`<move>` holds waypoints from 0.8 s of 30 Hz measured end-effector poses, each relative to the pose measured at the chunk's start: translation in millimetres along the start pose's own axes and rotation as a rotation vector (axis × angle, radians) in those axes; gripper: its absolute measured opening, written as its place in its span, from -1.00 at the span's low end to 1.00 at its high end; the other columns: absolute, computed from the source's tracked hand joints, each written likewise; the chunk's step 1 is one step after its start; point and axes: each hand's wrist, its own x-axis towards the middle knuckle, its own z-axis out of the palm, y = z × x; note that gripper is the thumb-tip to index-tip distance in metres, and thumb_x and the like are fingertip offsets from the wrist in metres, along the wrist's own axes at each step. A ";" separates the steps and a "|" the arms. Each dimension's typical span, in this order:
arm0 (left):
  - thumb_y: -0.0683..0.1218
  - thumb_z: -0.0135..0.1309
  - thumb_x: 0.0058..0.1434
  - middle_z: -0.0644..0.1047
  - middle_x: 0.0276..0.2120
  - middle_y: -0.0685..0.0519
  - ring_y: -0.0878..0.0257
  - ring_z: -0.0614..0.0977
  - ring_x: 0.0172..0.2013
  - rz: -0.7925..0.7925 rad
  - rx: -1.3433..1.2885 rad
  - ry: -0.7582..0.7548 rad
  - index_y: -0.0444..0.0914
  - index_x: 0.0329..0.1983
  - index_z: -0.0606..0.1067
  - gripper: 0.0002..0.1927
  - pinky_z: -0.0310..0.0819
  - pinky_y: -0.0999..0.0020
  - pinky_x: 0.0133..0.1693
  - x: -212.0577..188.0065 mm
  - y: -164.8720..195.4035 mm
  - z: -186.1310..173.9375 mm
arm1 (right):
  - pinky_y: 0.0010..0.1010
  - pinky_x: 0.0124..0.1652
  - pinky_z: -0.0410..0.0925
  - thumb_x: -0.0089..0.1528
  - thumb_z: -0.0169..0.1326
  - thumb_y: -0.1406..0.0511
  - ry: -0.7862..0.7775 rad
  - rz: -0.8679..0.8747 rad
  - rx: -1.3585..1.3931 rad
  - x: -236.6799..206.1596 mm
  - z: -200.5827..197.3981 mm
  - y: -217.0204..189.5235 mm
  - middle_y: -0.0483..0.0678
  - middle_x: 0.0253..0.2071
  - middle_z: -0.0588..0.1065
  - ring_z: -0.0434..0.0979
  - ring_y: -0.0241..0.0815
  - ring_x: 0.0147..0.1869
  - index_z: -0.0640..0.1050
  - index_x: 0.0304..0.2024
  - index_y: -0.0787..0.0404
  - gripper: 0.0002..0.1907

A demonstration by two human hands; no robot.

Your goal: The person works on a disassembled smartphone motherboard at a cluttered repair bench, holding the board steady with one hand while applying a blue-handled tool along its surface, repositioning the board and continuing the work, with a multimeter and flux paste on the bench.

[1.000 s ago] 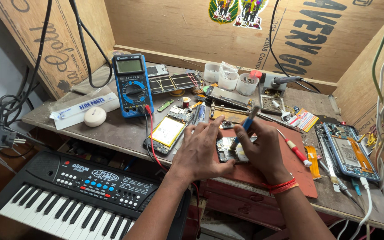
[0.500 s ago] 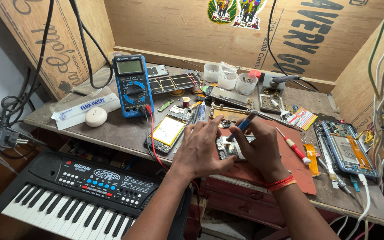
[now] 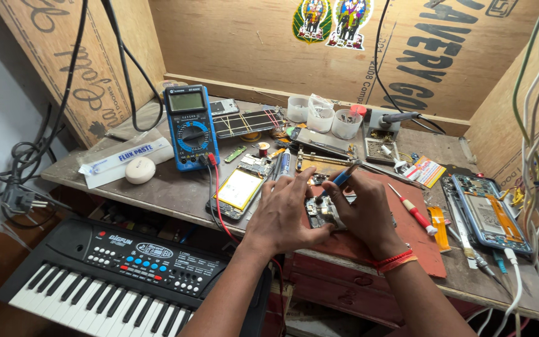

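While both hands crowd over it, a small dark circuit board lies on the reddish-brown work mat near the front edge of the wooden bench, mostly covered by fingers. The left hand rests on the board's left side with its fingers curled down and pressed against it, steadying it. The right hand has its fingers closed around a blue-handled tool, whose tip slants down toward the board between the two hands; a red and orange thread band circles that wrist. Just left of the hands an opened phone with a yellow battery lies flat, and red and black leads run from it up toward a blue multimeter propped behind. To the right of the mat sit a red-handled screwdriver and a second opened phone in a blue frame. Three small white cups stand at the back of the bench. Below the bench's front left edge a black electronic keyboard shows its white keys.
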 end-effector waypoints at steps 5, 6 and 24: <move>0.26 0.38 -0.17 0.56 -0.08 0.00 0.08 0.51 0.10 0.023 -0.003 0.032 -0.25 0.43 0.16 0.15 0.18 0.01 0.22 0.1 0.9 -0.5 | -0.33 -0.28 0.48 0.24 0.25 0.25 0.008 0.033 0.019 0.2 0.7 1.9 0.01 -0.36 0.63 0.67 -0.13 -0.33 0.62 -0.19 0.28 -0.78; 0.25 0.37 -0.16 0.57 -0.08 0.01 0.09 0.51 0.11 0.027 -0.018 0.036 -0.25 0.43 0.16 0.14 0.19 0.03 0.22 -0.6 0.7 -1.0 | -0.33 -0.29 0.47 0.24 0.25 0.25 0.010 0.046 0.019 0.4 1.0 1.8 0.01 -0.36 0.63 0.66 -0.13 -0.34 0.62 -0.19 0.28 -0.78; 0.32 0.41 -0.23 0.55 -0.07 -0.04 0.06 0.53 0.06 0.061 -0.004 0.103 -0.27 0.44 0.16 0.23 0.25 0.02 0.16 -0.9 0.1 -0.8 | -0.46 -0.29 0.43 0.34 0.11 0.31 0.100 0.138 0.169 1.5 -9.1 -6.6 -0.09 -0.44 0.59 0.61 -0.35 -0.33 0.58 -0.24 0.27 -0.86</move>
